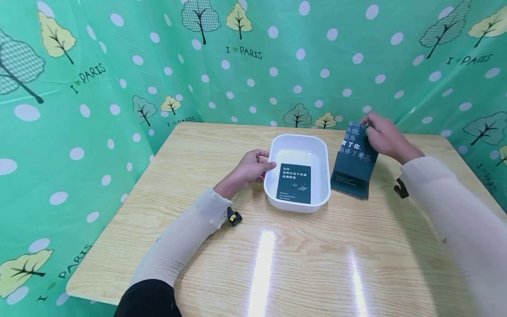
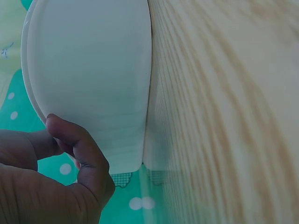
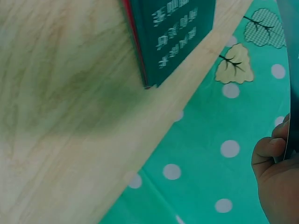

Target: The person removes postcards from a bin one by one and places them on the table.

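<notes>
A white plastic basin stands on the table, with a dark teal printed card lying flat in it. My left hand pinches the basin's left rim, thumb on top; in the left wrist view the hand is at the basin's side wall. To the right of the basin, my right hand grips the top of a raised dark teal card with pale lettering. Below that card lies a dark teal block, perhaps a card stack, showing a reddish edge in the right wrist view.
The pale wooden table ends just behind the basin and the block. A green dotted curtain hangs behind and on the left. Small black devices are worn at both wrists.
</notes>
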Demonstrator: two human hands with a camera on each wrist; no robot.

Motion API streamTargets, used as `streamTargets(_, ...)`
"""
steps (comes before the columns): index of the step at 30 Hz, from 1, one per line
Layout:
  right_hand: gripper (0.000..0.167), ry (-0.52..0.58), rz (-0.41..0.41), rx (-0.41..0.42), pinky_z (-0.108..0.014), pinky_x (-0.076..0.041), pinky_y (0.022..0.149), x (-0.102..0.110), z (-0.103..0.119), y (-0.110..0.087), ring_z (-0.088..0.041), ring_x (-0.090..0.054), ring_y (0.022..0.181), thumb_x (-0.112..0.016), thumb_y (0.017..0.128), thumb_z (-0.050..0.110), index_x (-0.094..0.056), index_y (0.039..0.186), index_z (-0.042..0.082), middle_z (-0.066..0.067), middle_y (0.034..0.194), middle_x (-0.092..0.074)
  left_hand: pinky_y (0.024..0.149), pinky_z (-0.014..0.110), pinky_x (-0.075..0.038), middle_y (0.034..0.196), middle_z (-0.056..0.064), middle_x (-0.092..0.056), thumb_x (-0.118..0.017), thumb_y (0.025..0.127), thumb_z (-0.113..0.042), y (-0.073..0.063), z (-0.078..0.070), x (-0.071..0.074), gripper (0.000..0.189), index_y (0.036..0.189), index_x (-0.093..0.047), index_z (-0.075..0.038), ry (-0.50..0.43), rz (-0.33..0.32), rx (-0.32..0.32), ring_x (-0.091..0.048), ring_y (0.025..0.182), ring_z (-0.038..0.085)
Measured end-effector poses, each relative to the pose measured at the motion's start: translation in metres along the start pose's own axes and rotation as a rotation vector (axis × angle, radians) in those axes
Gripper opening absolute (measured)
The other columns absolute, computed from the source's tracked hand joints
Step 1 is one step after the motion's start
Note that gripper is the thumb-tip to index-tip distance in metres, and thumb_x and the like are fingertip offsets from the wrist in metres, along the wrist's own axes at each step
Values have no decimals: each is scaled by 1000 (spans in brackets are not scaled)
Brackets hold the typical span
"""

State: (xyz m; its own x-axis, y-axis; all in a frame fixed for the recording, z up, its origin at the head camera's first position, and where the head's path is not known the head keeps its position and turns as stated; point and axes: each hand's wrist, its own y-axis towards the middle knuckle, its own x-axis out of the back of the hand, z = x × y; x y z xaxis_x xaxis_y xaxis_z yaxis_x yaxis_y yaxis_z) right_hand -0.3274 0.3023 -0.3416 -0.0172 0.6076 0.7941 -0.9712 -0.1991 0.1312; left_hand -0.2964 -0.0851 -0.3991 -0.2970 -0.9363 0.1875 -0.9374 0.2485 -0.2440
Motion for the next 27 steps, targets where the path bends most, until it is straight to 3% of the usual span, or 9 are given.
streamTargets(13, 42, -26, 123, -50, -57, -40, 87, -20, -22, -5, -43, -45, 109, -21, 108, 20, -40, 136, -5, -30, 132, -45, 56, 29, -56, 100, 15, -64, -71, 98, -13, 0, -2, 0, 46, 139, -51, -8, 13, 5, 4, -64, 75, 22)
streamTargets(20, 36, -67, 203, -63, -49, -46, 79, -30, -25, -6, -37, -52, 94, -47, 104, 17, -43, 133, -4, -25, 109, -52, 57, 29, -56, 100, 14, -64, -71, 98, -14, 0, -2, 0, 47, 140, -51, -8, 24, -1, 10, -64, 73, 20)
streamTargets(27, 48, -122, 249, -42, -57, -49, 88, -36, -28, -5, -40, -57, 100, -62, 97, 16, -43, 135, -7, -30, 116, -57, 57, 29, -55, 99, 14, -65, -71, 98, -14, 0, -3, 1, 46, 140, -52, -8, 24, -3, 16, -64, 71, 19)
